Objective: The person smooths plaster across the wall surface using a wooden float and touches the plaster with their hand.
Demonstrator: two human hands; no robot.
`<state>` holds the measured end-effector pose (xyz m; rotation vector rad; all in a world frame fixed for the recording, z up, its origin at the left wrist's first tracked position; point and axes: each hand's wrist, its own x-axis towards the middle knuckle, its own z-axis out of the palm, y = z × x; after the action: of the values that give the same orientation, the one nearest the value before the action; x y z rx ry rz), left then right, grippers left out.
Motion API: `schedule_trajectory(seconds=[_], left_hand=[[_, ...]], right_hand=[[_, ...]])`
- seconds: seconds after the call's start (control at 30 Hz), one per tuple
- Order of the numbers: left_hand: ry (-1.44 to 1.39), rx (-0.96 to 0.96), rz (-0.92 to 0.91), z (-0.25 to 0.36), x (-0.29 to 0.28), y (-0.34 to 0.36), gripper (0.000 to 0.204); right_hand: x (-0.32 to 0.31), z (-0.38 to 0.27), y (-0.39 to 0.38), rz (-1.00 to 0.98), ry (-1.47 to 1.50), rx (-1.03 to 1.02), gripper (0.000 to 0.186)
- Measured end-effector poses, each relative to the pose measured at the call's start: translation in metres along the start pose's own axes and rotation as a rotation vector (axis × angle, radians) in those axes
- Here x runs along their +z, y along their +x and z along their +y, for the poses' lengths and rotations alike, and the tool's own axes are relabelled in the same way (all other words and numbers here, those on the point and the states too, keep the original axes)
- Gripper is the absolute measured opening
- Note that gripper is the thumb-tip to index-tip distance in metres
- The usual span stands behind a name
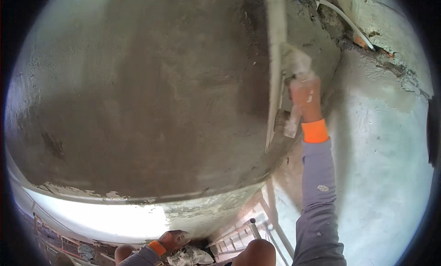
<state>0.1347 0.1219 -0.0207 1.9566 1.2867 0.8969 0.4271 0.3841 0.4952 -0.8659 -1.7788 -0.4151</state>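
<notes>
Grey sleeve (317, 178) leads to right fingers (301, 87) closed around a long float (276, 50); left of them, plaster (161, 91) looks mostly spread, ragged edge (112, 194) below seemingly unfinished; left hand (172, 240), hold unclear.

Wall (197, 211) w/ dk grey plaster (170, 100) on it.

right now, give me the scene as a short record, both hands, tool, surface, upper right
right hand: closed grip on the long float
long float: seen nearly edge-on; contact unclear
left hand: low, near crumpled whitish material; whether holding anything unclear
surface: grey plaster, patchy, darker in places
upper right: curved white tube beside broken plaster
</notes>
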Motion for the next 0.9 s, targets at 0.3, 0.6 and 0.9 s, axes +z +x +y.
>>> schedule_trajectory(seconds=[0.3, 0.6, 0.9], left_hand=[[0.064, -0.036, -0.076, -0.019, 0.010, 0.010, 0.046], [0.090, -0.048, -0.118, -0.023, 0.011, 0.015, 0.048], [0.123, -0.065, -0.106, -0.024, 0.014, 0.013, 0.047]], right_hand=[[-0.021, -0.051, -0.043, 0.006, -0.201, -0.161, 0.049], [-0.019, -0.055, -0.017, -0.193, -0.279, -0.204, 0.043], [-0.037, 0.047, -0.080, 0.092, -0.174, 0.087, 0.030]])
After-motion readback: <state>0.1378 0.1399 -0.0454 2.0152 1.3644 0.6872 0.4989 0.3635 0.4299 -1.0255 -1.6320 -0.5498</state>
